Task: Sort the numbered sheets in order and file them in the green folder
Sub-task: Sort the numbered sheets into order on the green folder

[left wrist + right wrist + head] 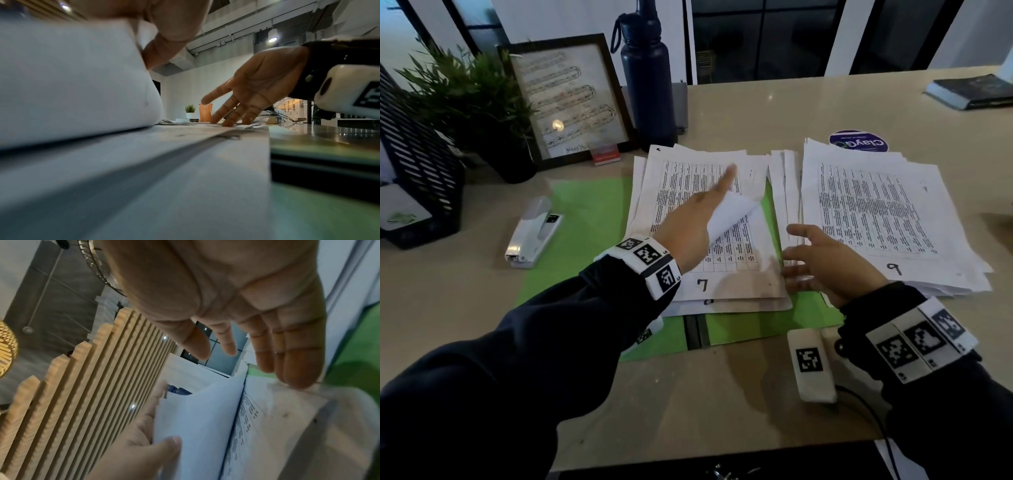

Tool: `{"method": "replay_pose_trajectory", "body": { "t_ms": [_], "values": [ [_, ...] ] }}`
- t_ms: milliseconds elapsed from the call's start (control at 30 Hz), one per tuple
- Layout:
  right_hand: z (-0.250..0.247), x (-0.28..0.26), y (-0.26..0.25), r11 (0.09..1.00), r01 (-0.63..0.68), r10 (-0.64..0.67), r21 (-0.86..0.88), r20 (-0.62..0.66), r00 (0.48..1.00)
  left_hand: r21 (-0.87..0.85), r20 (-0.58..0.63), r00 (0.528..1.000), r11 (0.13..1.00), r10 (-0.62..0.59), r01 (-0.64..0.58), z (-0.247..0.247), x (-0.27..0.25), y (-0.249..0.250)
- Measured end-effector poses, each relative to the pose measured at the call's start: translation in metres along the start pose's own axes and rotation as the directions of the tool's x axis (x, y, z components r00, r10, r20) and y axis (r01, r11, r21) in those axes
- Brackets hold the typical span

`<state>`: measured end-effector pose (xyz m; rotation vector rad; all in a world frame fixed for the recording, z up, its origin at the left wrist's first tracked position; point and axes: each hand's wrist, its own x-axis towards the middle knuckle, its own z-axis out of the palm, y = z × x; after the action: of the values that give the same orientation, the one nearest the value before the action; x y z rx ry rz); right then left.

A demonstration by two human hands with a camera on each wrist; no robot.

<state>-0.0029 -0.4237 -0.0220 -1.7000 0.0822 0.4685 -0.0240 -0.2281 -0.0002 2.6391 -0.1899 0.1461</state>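
Observation:
The green folder (592,212) lies open on the table. On its right half sits a stack of printed sheets (736,260) whose top sheet is marked 7. My left hand (698,222) pinches a sheet (732,216) curled up from this stack, index finger stretched forward. In the right wrist view its thumb (170,444) presses the curled sheet (195,418). My right hand (822,260) is open, its fingertips (228,123) touching the stack's right edge. A second stack (876,212), topped by sheet 9, lies to the right, with more sheets (786,192) between the two.
A white stapler (534,233) rests on the folder's left edge. Behind stand a black mesh tray (417,171), a plant (469,96), a picture frame (571,99) and a dark bottle (647,78). A book (969,90) lies far right. A white tagged device (811,366) sits near the front.

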Motion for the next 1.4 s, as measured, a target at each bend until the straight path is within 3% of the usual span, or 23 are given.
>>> {"method": "replay_pose_trajectory", "body": {
  "t_ms": [100,200,367,533,733,833,933,1033,1133,1200,1267,1400],
  "values": [
    [-0.003,-0.002,0.0,0.996,-0.068,0.068,0.059,0.008,0.998,0.146,0.236,0.972,0.988,0.018,-0.053,0.008,0.001,-0.005],
    [-0.002,-0.003,0.001,0.992,-0.106,0.103,0.073,0.051,0.993,0.142,0.346,0.937,0.985,0.039,-0.094,0.009,0.0,-0.004],
    [0.009,-0.002,-0.003,0.994,-0.094,0.088,0.056,0.092,0.992,0.103,0.381,0.919,0.982,0.107,-0.157,0.006,-0.002,0.002],
    [0.016,0.002,-0.011,0.997,0.064,-0.061,-0.03,0.103,0.993,0.02,0.287,0.949,0.99,0.131,-0.142,0.005,-0.004,0.005],
    [0.02,0.006,-0.011,0.987,0.065,-0.047,-0.146,0.12,0.992,0.062,0.311,0.935,0.978,0.171,-0.199,0.01,-0.002,0.003],
    [0.021,0.006,-0.007,0.985,0.046,-0.022,-0.166,0.141,0.99,0.078,0.322,0.944,0.992,0.073,-0.103,0.009,-0.003,0.002],
    [0.023,0.008,-0.005,0.965,0.113,-0.089,-0.235,0.11,0.99,0.165,0.352,0.936,0.984,0.0,-0.062,0.007,-0.003,0.004],
    [0.019,0.01,-0.005,0.957,0.148,-0.13,-0.248,0.087,0.988,0.172,0.245,0.968,0.985,-0.051,0.008,0.006,0.0,0.005],
    [0.012,0.009,-0.005,0.943,0.101,-0.072,-0.318,0.102,0.992,0.054,-0.082,0.992,0.993,-0.099,0.103,-0.001,0.002,0.002],
    [0.009,0.008,-0.004,0.915,0.047,0.011,-0.401,0.142,0.99,-0.034,-0.281,0.952,0.992,-0.123,0.118,-0.007,0.001,0.001],
    [0.008,0.007,-0.002,0.889,0.057,0.023,-0.455,0.169,0.985,-0.083,-0.339,0.933,0.992,-0.121,0.099,-0.008,0.0,0.002],
    [0.009,0.003,-0.009,0.824,0.206,-0.146,-0.528,0.153,0.977,-0.099,-0.333,0.929,0.986,-0.162,0.137,-0.006,0.001,0.003]
  ]
}}
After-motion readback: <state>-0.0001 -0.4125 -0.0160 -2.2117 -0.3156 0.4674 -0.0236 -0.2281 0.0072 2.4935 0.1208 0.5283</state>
